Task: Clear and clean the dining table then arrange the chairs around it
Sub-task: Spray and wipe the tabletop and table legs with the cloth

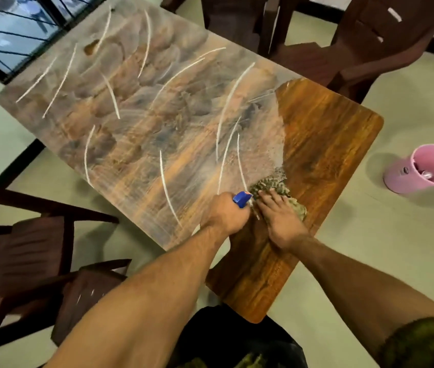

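The wooden dining table (pixel 324 144) runs from the near right to the far left. Most of its top is covered in a whitish film with curved white streaks (pixel 168 187); the right end shows bare glossy wood. My right hand (pixel 282 219) lies flat with spread fingers on a patterned green-brown cloth (pixel 271 183) at the film's edge near the table's front side. My left hand (pixel 226 213) grips a spray bottle with a blue nozzle (pixel 242 199), right beside the cloth. The bottle's body is hidden by the hand.
Dark brown chairs stand around the table: one at the left front (pixel 24 251), two at the back right (pixel 386 46). A pink bucket (pixel 425 168) sits on the pale floor to the right. A barred window (pixel 11 30) is at the far left.
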